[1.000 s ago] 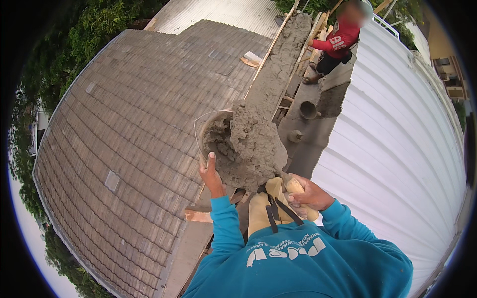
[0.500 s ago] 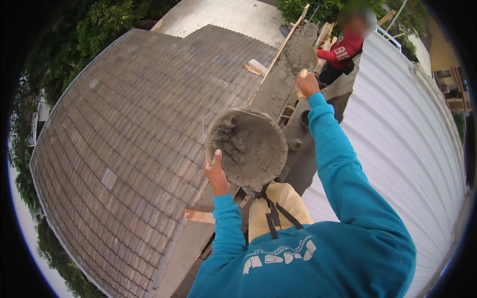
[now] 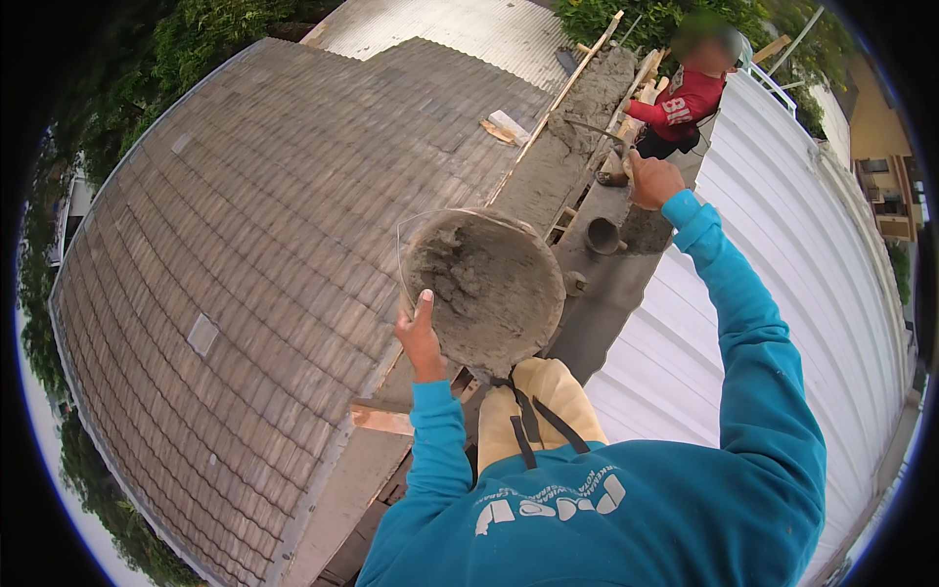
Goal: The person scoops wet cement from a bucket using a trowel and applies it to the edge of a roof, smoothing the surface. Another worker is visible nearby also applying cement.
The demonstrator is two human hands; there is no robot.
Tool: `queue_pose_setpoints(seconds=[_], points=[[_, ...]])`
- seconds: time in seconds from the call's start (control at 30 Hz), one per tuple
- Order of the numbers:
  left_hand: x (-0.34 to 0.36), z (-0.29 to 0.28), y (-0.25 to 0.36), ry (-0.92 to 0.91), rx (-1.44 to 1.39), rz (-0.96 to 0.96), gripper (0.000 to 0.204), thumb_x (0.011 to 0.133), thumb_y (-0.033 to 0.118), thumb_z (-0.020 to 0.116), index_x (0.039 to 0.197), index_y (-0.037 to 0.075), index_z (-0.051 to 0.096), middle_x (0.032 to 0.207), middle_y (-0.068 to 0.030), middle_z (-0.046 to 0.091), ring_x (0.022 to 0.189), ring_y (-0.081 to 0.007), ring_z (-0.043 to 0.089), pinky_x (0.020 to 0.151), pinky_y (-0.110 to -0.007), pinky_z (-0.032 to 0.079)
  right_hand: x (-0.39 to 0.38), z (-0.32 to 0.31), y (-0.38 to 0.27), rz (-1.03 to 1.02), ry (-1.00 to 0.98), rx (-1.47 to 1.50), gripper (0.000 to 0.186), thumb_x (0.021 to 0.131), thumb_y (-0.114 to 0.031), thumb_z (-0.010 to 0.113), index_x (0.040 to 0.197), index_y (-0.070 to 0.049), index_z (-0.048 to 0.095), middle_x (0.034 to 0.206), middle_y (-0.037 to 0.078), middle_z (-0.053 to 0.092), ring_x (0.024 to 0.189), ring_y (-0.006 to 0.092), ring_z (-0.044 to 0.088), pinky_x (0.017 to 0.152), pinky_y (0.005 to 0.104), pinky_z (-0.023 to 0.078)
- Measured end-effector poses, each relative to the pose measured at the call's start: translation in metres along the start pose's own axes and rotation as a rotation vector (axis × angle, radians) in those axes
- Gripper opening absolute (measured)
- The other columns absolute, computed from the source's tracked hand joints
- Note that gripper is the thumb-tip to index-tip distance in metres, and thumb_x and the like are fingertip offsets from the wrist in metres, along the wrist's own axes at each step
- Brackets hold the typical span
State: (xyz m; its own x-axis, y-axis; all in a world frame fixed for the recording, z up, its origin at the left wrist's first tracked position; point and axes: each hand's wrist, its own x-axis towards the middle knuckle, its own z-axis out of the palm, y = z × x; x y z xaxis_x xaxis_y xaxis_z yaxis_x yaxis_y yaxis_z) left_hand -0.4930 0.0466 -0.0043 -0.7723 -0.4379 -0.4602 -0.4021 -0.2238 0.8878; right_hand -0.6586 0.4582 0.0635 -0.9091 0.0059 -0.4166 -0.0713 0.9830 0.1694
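Note:
A wide bucket (image 3: 494, 217) with wet mortar (image 3: 499, 293) inside stands in front of my legs. My left hand (image 3: 421, 338) grips its left rim, thumb over the edge, and the thin wire handle (image 3: 398, 254) hangs by that side. Out ahead to the right, my right hand (image 3: 655, 181) is closed round the pale handle of a trowel (image 3: 595, 129). The trowel's thin blade is seen nearly edge-on, over the right part of a long strip of wet mortar (image 3: 548, 181) between boards.
A tiled roof (image 3: 245, 215) slopes off to the left; white corrugated metal sheeting (image 3: 763, 245) lies right. A co-worker in a red shirt (image 3: 690, 103) is close beyond my right hand. A dark round pot (image 3: 603, 235) sits right of the bucket. A wooden batten (image 3: 558, 103) edges the mortar strip.
My right hand has moved right and slightly nearer, turning the trowel from face-on to nearly edge-on. The co-worker's arm has shifted a little. My left hand keeps its hold on the bucket.

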Motion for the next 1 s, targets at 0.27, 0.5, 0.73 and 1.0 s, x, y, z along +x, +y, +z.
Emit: queue_pose_setpoints(seconds=[0.27, 0.5, 0.73, 1.0], points=[[-0.002, 0.003, 0.007, -0.055, 0.025, -0.047, 0.063, 0.087, 0.036, 0.077, 0.131, -0.005, 0.059, 0.115, -0.0086, 0.065, 0.105, -0.0180, 0.057, 0.098, -0.034, 0.043, 0.061, 0.050, 0.012, -0.086, 0.236, -0.247, 0.025, 0.087, -0.010, 0.061, 0.110, -0.006, 0.052, 0.082, 0.016, 0.068, 0.078, 0.0332, 0.071, 0.063, 0.0457, 0.055], [-0.005, 0.000, 0.009, -0.016, 0.021, -0.002, 0.066, 0.088, 0.039, 0.076, 0.134, -0.004, 0.057, 0.118, -0.0097, 0.065, 0.107, -0.0191, 0.058, 0.097, -0.033, 0.044, 0.053, -0.059, 0.003, -0.122, 0.133, -0.367, 0.022, 0.087, -0.008, 0.060, 0.109, -0.005, 0.060, 0.094, 0.014, 0.072, 0.086, 0.0325, 0.072, 0.070, 0.0434, 0.058], [-0.002, 0.003, 0.014, -0.061, 0.058, -0.018, 0.068, 0.088, 0.038, 0.076, 0.136, -0.005, 0.055, 0.126, -0.0098, 0.062, 0.113, -0.0196, 0.057, 0.100, -0.034, 0.043, 0.088, 0.010, 0.029, -0.073, 0.169, -0.250, 0.025, 0.088, -0.010, 0.061, 0.112, -0.005, 0.058, 0.095, 0.017, 0.072, 0.090, 0.0328, 0.072, 0.071, 0.0451, 0.057], [-0.009, 0.008, 0.019, -0.053, 0.014, -0.061, 0.069, 0.088, 0.036, 0.076, 0.140, -0.004, 0.052, 0.128, -0.0121, 0.061, 0.116, -0.0220, 0.056, 0.102, -0.035, 0.042, -0.040, 0.032, 0.019, -0.062, 0.100, 0.650, 0.046, 0.091, -0.035, 0.067, 0.124, -0.006, 0.057, 0.097, 0.027, 0.068, 0.093, 0.0459, 0.066, 0.080, 0.0531, 0.052]])
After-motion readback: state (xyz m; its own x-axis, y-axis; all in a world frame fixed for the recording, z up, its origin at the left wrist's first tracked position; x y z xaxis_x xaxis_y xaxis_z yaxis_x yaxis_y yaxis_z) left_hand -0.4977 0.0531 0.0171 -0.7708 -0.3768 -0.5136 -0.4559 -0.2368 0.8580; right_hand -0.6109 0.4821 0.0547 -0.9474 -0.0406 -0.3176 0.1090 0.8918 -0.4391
